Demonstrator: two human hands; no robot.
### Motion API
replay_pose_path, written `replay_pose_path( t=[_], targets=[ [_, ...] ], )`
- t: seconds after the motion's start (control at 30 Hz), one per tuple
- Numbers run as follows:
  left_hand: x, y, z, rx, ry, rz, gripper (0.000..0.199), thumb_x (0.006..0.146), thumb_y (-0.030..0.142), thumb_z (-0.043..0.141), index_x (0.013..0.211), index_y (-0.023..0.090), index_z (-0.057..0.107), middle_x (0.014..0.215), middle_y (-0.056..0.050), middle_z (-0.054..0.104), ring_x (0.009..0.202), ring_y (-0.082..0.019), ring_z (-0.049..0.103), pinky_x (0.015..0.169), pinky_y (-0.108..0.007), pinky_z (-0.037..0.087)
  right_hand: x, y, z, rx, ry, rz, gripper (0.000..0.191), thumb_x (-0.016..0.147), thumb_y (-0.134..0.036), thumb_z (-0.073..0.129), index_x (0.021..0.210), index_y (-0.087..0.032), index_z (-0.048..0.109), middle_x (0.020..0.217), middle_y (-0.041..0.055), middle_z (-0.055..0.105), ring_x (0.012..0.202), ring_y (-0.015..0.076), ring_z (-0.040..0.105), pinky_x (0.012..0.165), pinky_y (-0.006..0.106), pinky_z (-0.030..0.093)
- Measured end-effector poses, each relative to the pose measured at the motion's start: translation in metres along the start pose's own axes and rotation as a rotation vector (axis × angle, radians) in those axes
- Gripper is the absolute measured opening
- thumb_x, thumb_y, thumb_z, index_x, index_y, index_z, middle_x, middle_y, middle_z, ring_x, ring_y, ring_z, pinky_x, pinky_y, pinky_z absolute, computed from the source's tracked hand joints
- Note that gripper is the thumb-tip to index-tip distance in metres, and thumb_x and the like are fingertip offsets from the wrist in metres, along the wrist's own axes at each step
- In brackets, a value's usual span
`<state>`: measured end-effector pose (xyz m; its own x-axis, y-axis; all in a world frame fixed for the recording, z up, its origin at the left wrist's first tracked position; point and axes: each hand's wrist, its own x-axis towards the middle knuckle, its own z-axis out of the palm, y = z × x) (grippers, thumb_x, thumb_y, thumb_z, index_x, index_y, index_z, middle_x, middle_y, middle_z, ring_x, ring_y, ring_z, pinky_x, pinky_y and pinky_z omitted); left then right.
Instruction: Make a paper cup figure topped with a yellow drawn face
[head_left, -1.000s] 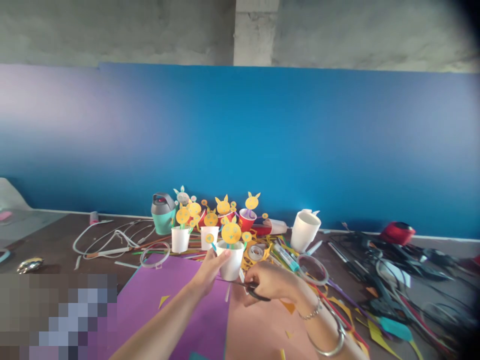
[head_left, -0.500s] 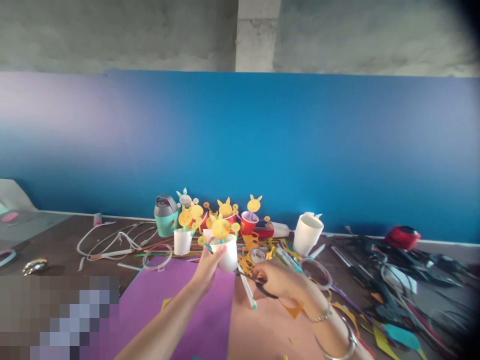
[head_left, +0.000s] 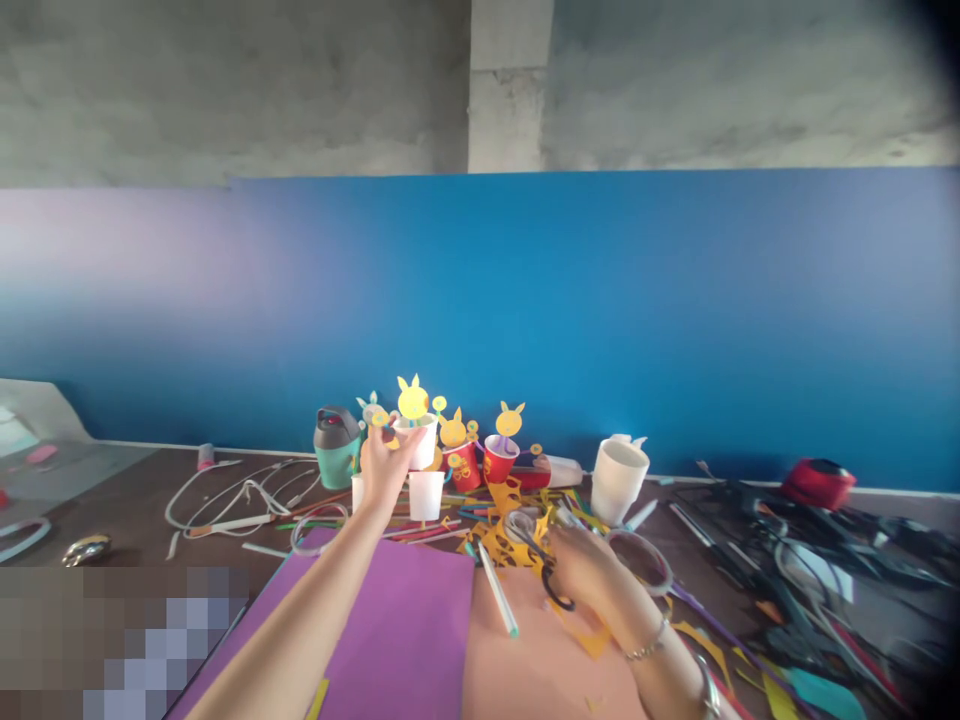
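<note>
- Blue panel point(head_left: 570, 300): it is standing upright behind my work, running across the full width of the view.
- Dark table point(head_left: 135, 490): it is lying beneath everything I am handling, bearing white cords point(head_left: 255, 492) toward the left and a tangle of dark cables point(head_left: 757, 545) toward the right.
- Purple sheet point(head_left: 416, 610): it is lying flat beneath my left forearm, its right edge meeting a peach sheet point(head_left: 540, 655).
- Left hand point(head_left: 385, 467): I am holding it out over the far part of the table, pinching a white paper cup point(head_left: 422, 448) between thumb and fingers. The thumb is crossing the cup's near side; some fingers are hiding from view.
- Right hand point(head_left: 581, 565): I am curling it around the black handle of the scissors point(head_left: 562, 603), low beside the peach sheet. Blur is obscuring the separate fingers, so I cannot tell how far they are spreading.
- Tall white cup point(head_left: 619, 482): it is standing beyond my right hand, well apart from the pinched one.
- White paper cup, as named above: it is staying upright in my grasp, in front of two red cups point(head_left: 501, 460); I cannot tell whether its base is touching anything.
- Yellow rabbit figure point(head_left: 413, 403): its eared head is rising above that cup's rim.
- White pen point(head_left: 498, 590): it is lying aslant between my forearms.
</note>
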<state>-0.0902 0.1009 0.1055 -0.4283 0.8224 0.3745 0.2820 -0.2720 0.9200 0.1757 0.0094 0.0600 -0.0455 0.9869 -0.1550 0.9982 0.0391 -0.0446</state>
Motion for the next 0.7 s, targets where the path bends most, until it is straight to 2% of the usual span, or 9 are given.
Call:
replay_pose_path(
  t=[0.07, 0.13, 0.23, 0.33, 0.5, 0.7],
  targets=[
    [0.010, -0.002, 0.007, 0.164, 0.078, 0.012, 0.073, 0.062, 0.056, 0.074, 0.117, 0.013, 0.052, 0.113, -0.019, 0.065, 0.114, -0.040, 0.055, 0.099, -0.057, 0.034, -0.003, -0.001, -0.002, 0.000, -0.003, -0.008, 0.029, 0.069, -0.010, 0.060, 0.096, -0.012, 0.071, 0.099, 0.0164, 0.072, 0.094, 0.0300, 0.068, 0.074, 0.031, 0.048],
    [0.013, -0.005, 0.015, 0.296, 0.116, 0.028, 0.084, 0.065, 0.058, 0.071, 0.129, 0.011, 0.042, 0.122, -0.022, 0.061, 0.121, -0.042, 0.050, 0.103, -0.060, 0.026, -0.005, -0.001, -0.005, 0.005, -0.001, -0.018, 0.030, 0.070, -0.011, 0.059, 0.097, -0.012, 0.071, 0.099, 0.0165, 0.072, 0.096, 0.0299, 0.068, 0.076, 0.032, 0.049],
    [0.011, -0.011, 0.023, 0.440, 0.124, 0.054, 0.089, 0.068, 0.059, 0.067, 0.135, 0.009, 0.036, 0.129, -0.026, 0.056, 0.125, -0.042, 0.048, 0.103, -0.056, 0.029, -0.008, -0.002, -0.007, 0.009, -0.012, -0.006, 0.029, 0.069, -0.012, 0.060, 0.095, -0.012, 0.072, 0.097, 0.0174, 0.073, 0.092, 0.0305, 0.069, 0.072, 0.032, 0.050],
    [0.009, -0.017, 0.026, 0.543, 0.106, 0.071, 0.089, 0.071, 0.060, 0.063, 0.137, 0.007, 0.034, 0.127, -0.027, 0.058, 0.127, -0.041, 0.046, 0.101, -0.053, 0.031, -0.008, -0.003, -0.009, 0.012, -0.022, 0.009, 0.027, 0.069, -0.012, 0.060, 0.093, -0.013, 0.073, 0.096, 0.0169, 0.073, 0.090, 0.0297, 0.069, 0.071, 0.031, 0.050],
    [0.013, -0.024, 0.024, 0.651, 0.062, 0.082, 0.084, 0.071, 0.064, 0.060, 0.134, 0.011, 0.043, 0.121, -0.023, 0.063, 0.125, -0.043, 0.046, 0.100, -0.055, 0.032, -0.010, -0.004, -0.013, 0.016, -0.047, 0.021, 0.027, 0.067, -0.012, 0.064, 0.093, -0.014, 0.073, 0.098, 0.0162, 0.073, 0.093, 0.0303, 0.069, 0.073, 0.032, 0.051],
    [0.019, -0.032, 0.020, 0.719, 0.115, 0.141, 0.091, 0.072, 0.065, 0.059, 0.141, 0.010, 0.035, 0.139, -0.023, 0.050, 0.129, -0.043, 0.040, 0.101, -0.053, 0.033, -0.008, 0.000, -0.010, 0.042, -0.074, -0.010, 0.037, 0.059, -0.019, 0.076, 0.095, -0.014, 0.070, 0.099, 0.0155, 0.073, 0.093, 0.0318, 0.068, 0.072, 0.032, 0.051]
  ],
)
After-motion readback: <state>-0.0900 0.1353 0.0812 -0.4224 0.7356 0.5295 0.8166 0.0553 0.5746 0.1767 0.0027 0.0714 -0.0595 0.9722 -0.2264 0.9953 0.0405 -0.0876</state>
